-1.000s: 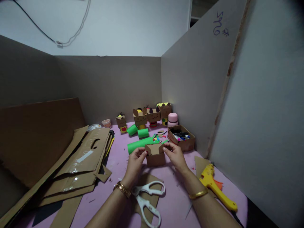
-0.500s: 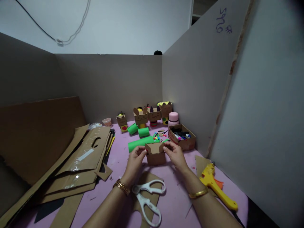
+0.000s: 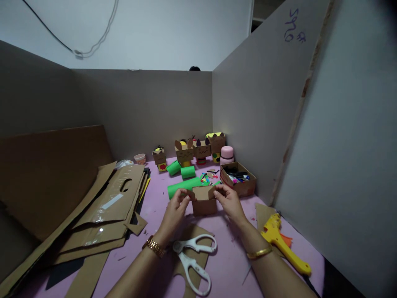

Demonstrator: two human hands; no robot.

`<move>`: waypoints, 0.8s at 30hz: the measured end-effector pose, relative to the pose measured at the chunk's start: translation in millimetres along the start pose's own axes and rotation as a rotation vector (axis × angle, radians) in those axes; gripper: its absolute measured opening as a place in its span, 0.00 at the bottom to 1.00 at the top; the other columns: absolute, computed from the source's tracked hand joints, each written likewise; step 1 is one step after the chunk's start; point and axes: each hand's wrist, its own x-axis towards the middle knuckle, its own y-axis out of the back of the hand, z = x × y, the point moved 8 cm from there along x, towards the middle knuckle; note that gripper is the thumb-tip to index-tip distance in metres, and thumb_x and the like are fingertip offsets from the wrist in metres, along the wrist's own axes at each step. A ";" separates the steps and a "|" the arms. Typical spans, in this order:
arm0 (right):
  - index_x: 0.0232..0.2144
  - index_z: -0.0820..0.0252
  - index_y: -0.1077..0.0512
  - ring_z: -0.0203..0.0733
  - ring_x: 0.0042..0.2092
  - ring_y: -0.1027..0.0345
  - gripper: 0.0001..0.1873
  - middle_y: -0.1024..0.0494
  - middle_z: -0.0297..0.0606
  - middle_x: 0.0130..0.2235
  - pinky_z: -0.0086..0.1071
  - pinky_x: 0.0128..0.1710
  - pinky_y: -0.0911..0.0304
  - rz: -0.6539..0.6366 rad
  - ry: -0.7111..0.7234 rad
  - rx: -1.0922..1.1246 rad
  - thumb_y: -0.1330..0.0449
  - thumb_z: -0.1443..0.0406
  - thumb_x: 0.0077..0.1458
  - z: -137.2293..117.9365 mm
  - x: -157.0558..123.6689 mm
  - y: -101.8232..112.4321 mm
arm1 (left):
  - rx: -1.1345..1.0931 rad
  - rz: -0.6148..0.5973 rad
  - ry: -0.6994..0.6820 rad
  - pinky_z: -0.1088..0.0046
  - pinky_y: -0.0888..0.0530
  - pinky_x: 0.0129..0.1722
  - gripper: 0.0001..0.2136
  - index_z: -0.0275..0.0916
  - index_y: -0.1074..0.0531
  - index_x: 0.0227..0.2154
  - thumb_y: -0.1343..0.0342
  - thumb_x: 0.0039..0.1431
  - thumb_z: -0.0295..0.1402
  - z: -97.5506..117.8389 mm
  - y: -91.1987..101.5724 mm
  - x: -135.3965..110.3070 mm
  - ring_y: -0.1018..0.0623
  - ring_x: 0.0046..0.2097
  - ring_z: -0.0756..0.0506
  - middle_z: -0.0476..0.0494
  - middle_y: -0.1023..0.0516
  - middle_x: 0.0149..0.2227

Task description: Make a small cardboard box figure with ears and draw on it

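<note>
1. The small cardboard box (image 3: 204, 207) sits at the centre of my clock face, on the pink tabletop (image 3: 229, 260), its top open towards me.
2. My left hand (image 3: 174, 210) is at its 9 o'clock – thumb and fingers pinched on the left flap, which leans outward.
3. My right hand (image 3: 230, 203) is at 3 o'clock, thumb and fingertips closed on the right flap.
4. I wear a gold watch (image 3: 154, 246) on my left wrist and a gold bangle (image 3: 259, 253) on my right.
5. Just beyond the box, at 11 o'clock, lie a long green tube (image 3: 182, 188) and two short green tubes (image 3: 188, 172); small coloured scraps (image 3: 205, 179) are scattered at 12.
6. At 6 o'clock, white-handled scissors (image 3: 192, 263) lie on a cut cardboard piece (image 3: 189, 232).
7. At 2 o'clock is an open box of pens (image 3: 245, 191), with a pink jar (image 3: 227, 153) behind it, nearer 1.
8. The yellow glue gun (image 3: 287, 247) lies at 4 o'clock, well apart from the box.
9. Flattened cardboard (image 3: 108, 221) is piled at 9 o'clock, a paper cup (image 3: 140, 159) at 10.
10. Farthest off, around 12 – four cardboard-headed figures (image 3: 185, 155) stand before the grey partition (image 3: 149, 107).
</note>
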 end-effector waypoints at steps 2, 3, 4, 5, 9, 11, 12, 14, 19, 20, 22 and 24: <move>0.31 0.58 0.24 0.43 0.34 0.27 0.09 0.20 0.37 0.31 0.36 0.37 0.33 -0.010 -0.003 0.003 0.37 0.62 0.44 0.2 -0.5 -1.2 | 0.027 -0.012 -0.024 0.67 0.32 0.43 0.04 0.41 0.30 0.32 0.47 0.59 0.35 -0.1 0.2 -1.1 0.25 0.40 0.43 0.46 0.23 0.33; 0.31 0.58 0.25 0.44 0.34 0.27 0.09 0.20 0.37 0.31 0.36 0.37 0.33 -0.016 -0.004 0.005 0.37 0.62 0.44 0.3 -0.8 -2.0 | 0.038 -0.019 -0.033 0.67 0.32 0.43 0.04 0.42 0.30 0.32 0.47 0.59 0.35 -0.8 0.1 -1.4 0.25 0.40 0.43 0.46 0.23 0.33; 0.31 0.58 0.25 0.44 0.33 0.27 0.09 0.20 0.37 0.31 0.36 0.37 0.33 -0.020 -0.005 0.007 0.37 0.62 0.45 0.4 -1.1 -2.6 | 0.048 -0.025 -0.039 0.67 0.32 0.43 0.05 0.42 0.30 0.32 0.48 0.59 0.35 -1.8 0.0 -1.5 0.25 0.39 0.43 0.46 0.23 0.33; 0.30 0.58 0.25 0.44 0.33 0.27 0.08 0.20 0.37 0.31 0.36 0.36 0.33 -0.024 -0.005 0.009 0.37 0.62 0.45 0.4 -1.4 -3.2 | 0.057 -0.028 -0.042 0.67 0.31 0.42 0.05 0.42 0.30 0.32 0.48 0.59 0.35 -2.8 -0.1 -1.5 0.25 0.39 0.43 0.46 0.23 0.33; 0.30 0.57 0.25 0.43 0.33 0.28 0.08 0.20 0.37 0.30 0.35 0.36 0.33 -0.028 0.000 0.008 0.37 0.62 0.45 -0.2 -2.0 -4.4 | 0.085 -0.028 -0.048 0.68 0.31 0.42 0.05 0.42 0.31 0.32 0.48 0.60 0.36 -5.2 -0.4 -0.6 0.24 0.39 0.43 0.46 0.22 0.34; 0.30 0.57 0.25 0.43 0.32 0.28 0.08 0.20 0.37 0.30 0.35 0.35 0.33 -0.027 0.004 0.003 0.37 0.62 0.45 -0.6 -2.1 -4.7 | 0.098 -0.028 -0.053 0.68 0.31 0.41 0.05 0.42 0.31 0.32 0.49 0.60 0.36 -4.6 -1.0 -0.5 0.24 0.39 0.43 0.46 0.22 0.34; 0.30 0.57 0.25 0.43 0.32 0.28 0.08 0.20 0.37 0.30 0.35 0.35 0.33 -0.026 0.006 -0.001 0.37 0.62 0.45 -0.9 -2.2 -4.9 | 0.106 -0.029 -0.054 0.68 0.31 0.41 0.05 0.42 0.30 0.32 0.49 0.60 0.36 -4.0 -1.4 -0.6 0.24 0.39 0.43 0.46 0.22 0.34; 0.30 0.58 0.25 0.43 0.32 0.28 0.08 0.21 0.37 0.30 0.34 0.35 0.33 -0.024 0.013 -0.011 0.38 0.62 0.45 -1.8 -2.2 -5.0 | 0.120 -0.027 -0.055 0.68 0.31 0.42 0.05 0.42 0.30 0.32 0.49 0.60 0.36 -2.8 -1.7 -1.1 0.24 0.39 0.43 0.46 0.22 0.34; 0.30 0.59 0.25 0.42 0.32 0.29 0.08 0.21 0.36 0.30 0.34 0.35 0.34 -0.017 0.034 -0.045 0.38 0.62 0.45 -6.3 -2.7 -4.3 | 0.143 -0.031 -0.051 0.67 0.31 0.42 0.05 0.42 0.31 0.33 0.49 0.61 0.36 -1.6 -1.5 -2.2 0.24 0.40 0.43 0.46 0.23 0.34; 0.30 0.59 0.24 0.42 0.32 0.29 0.08 0.21 0.36 0.30 0.34 0.35 0.35 -0.022 0.040 -0.052 0.38 0.63 0.45 -7.5 -2.9 -4.6 | 0.145 -0.032 -0.050 0.67 0.31 0.43 0.05 0.42 0.32 0.33 0.50 0.61 0.36 -1.6 -1.5 -2.1 0.24 0.40 0.43 0.46 0.23 0.34; 0.30 0.59 0.24 0.41 0.31 0.30 0.07 0.21 0.36 0.30 0.33 0.34 0.35 -0.034 0.050 -0.062 0.38 0.63 0.46 -9.9 -3.6 -5.6 | 0.149 -0.037 -0.048 0.67 0.31 0.42 0.05 0.42 0.32 0.33 0.50 0.61 0.36 -2.0 -1.8 -1.9 0.24 0.40 0.43 0.46 0.23 0.35; 0.30 0.59 0.24 0.41 0.31 0.29 0.07 0.21 0.36 0.30 0.33 0.34 0.36 -0.043 0.058 -0.073 0.39 0.64 0.47 -12.0 -4.4 -6.9 | 0.149 -0.040 -0.043 0.67 0.31 0.42 0.05 0.42 0.32 0.33 0.50 0.61 0.36 -2.5 -2.2 -1.6 0.24 0.40 0.43 0.46 0.23 0.35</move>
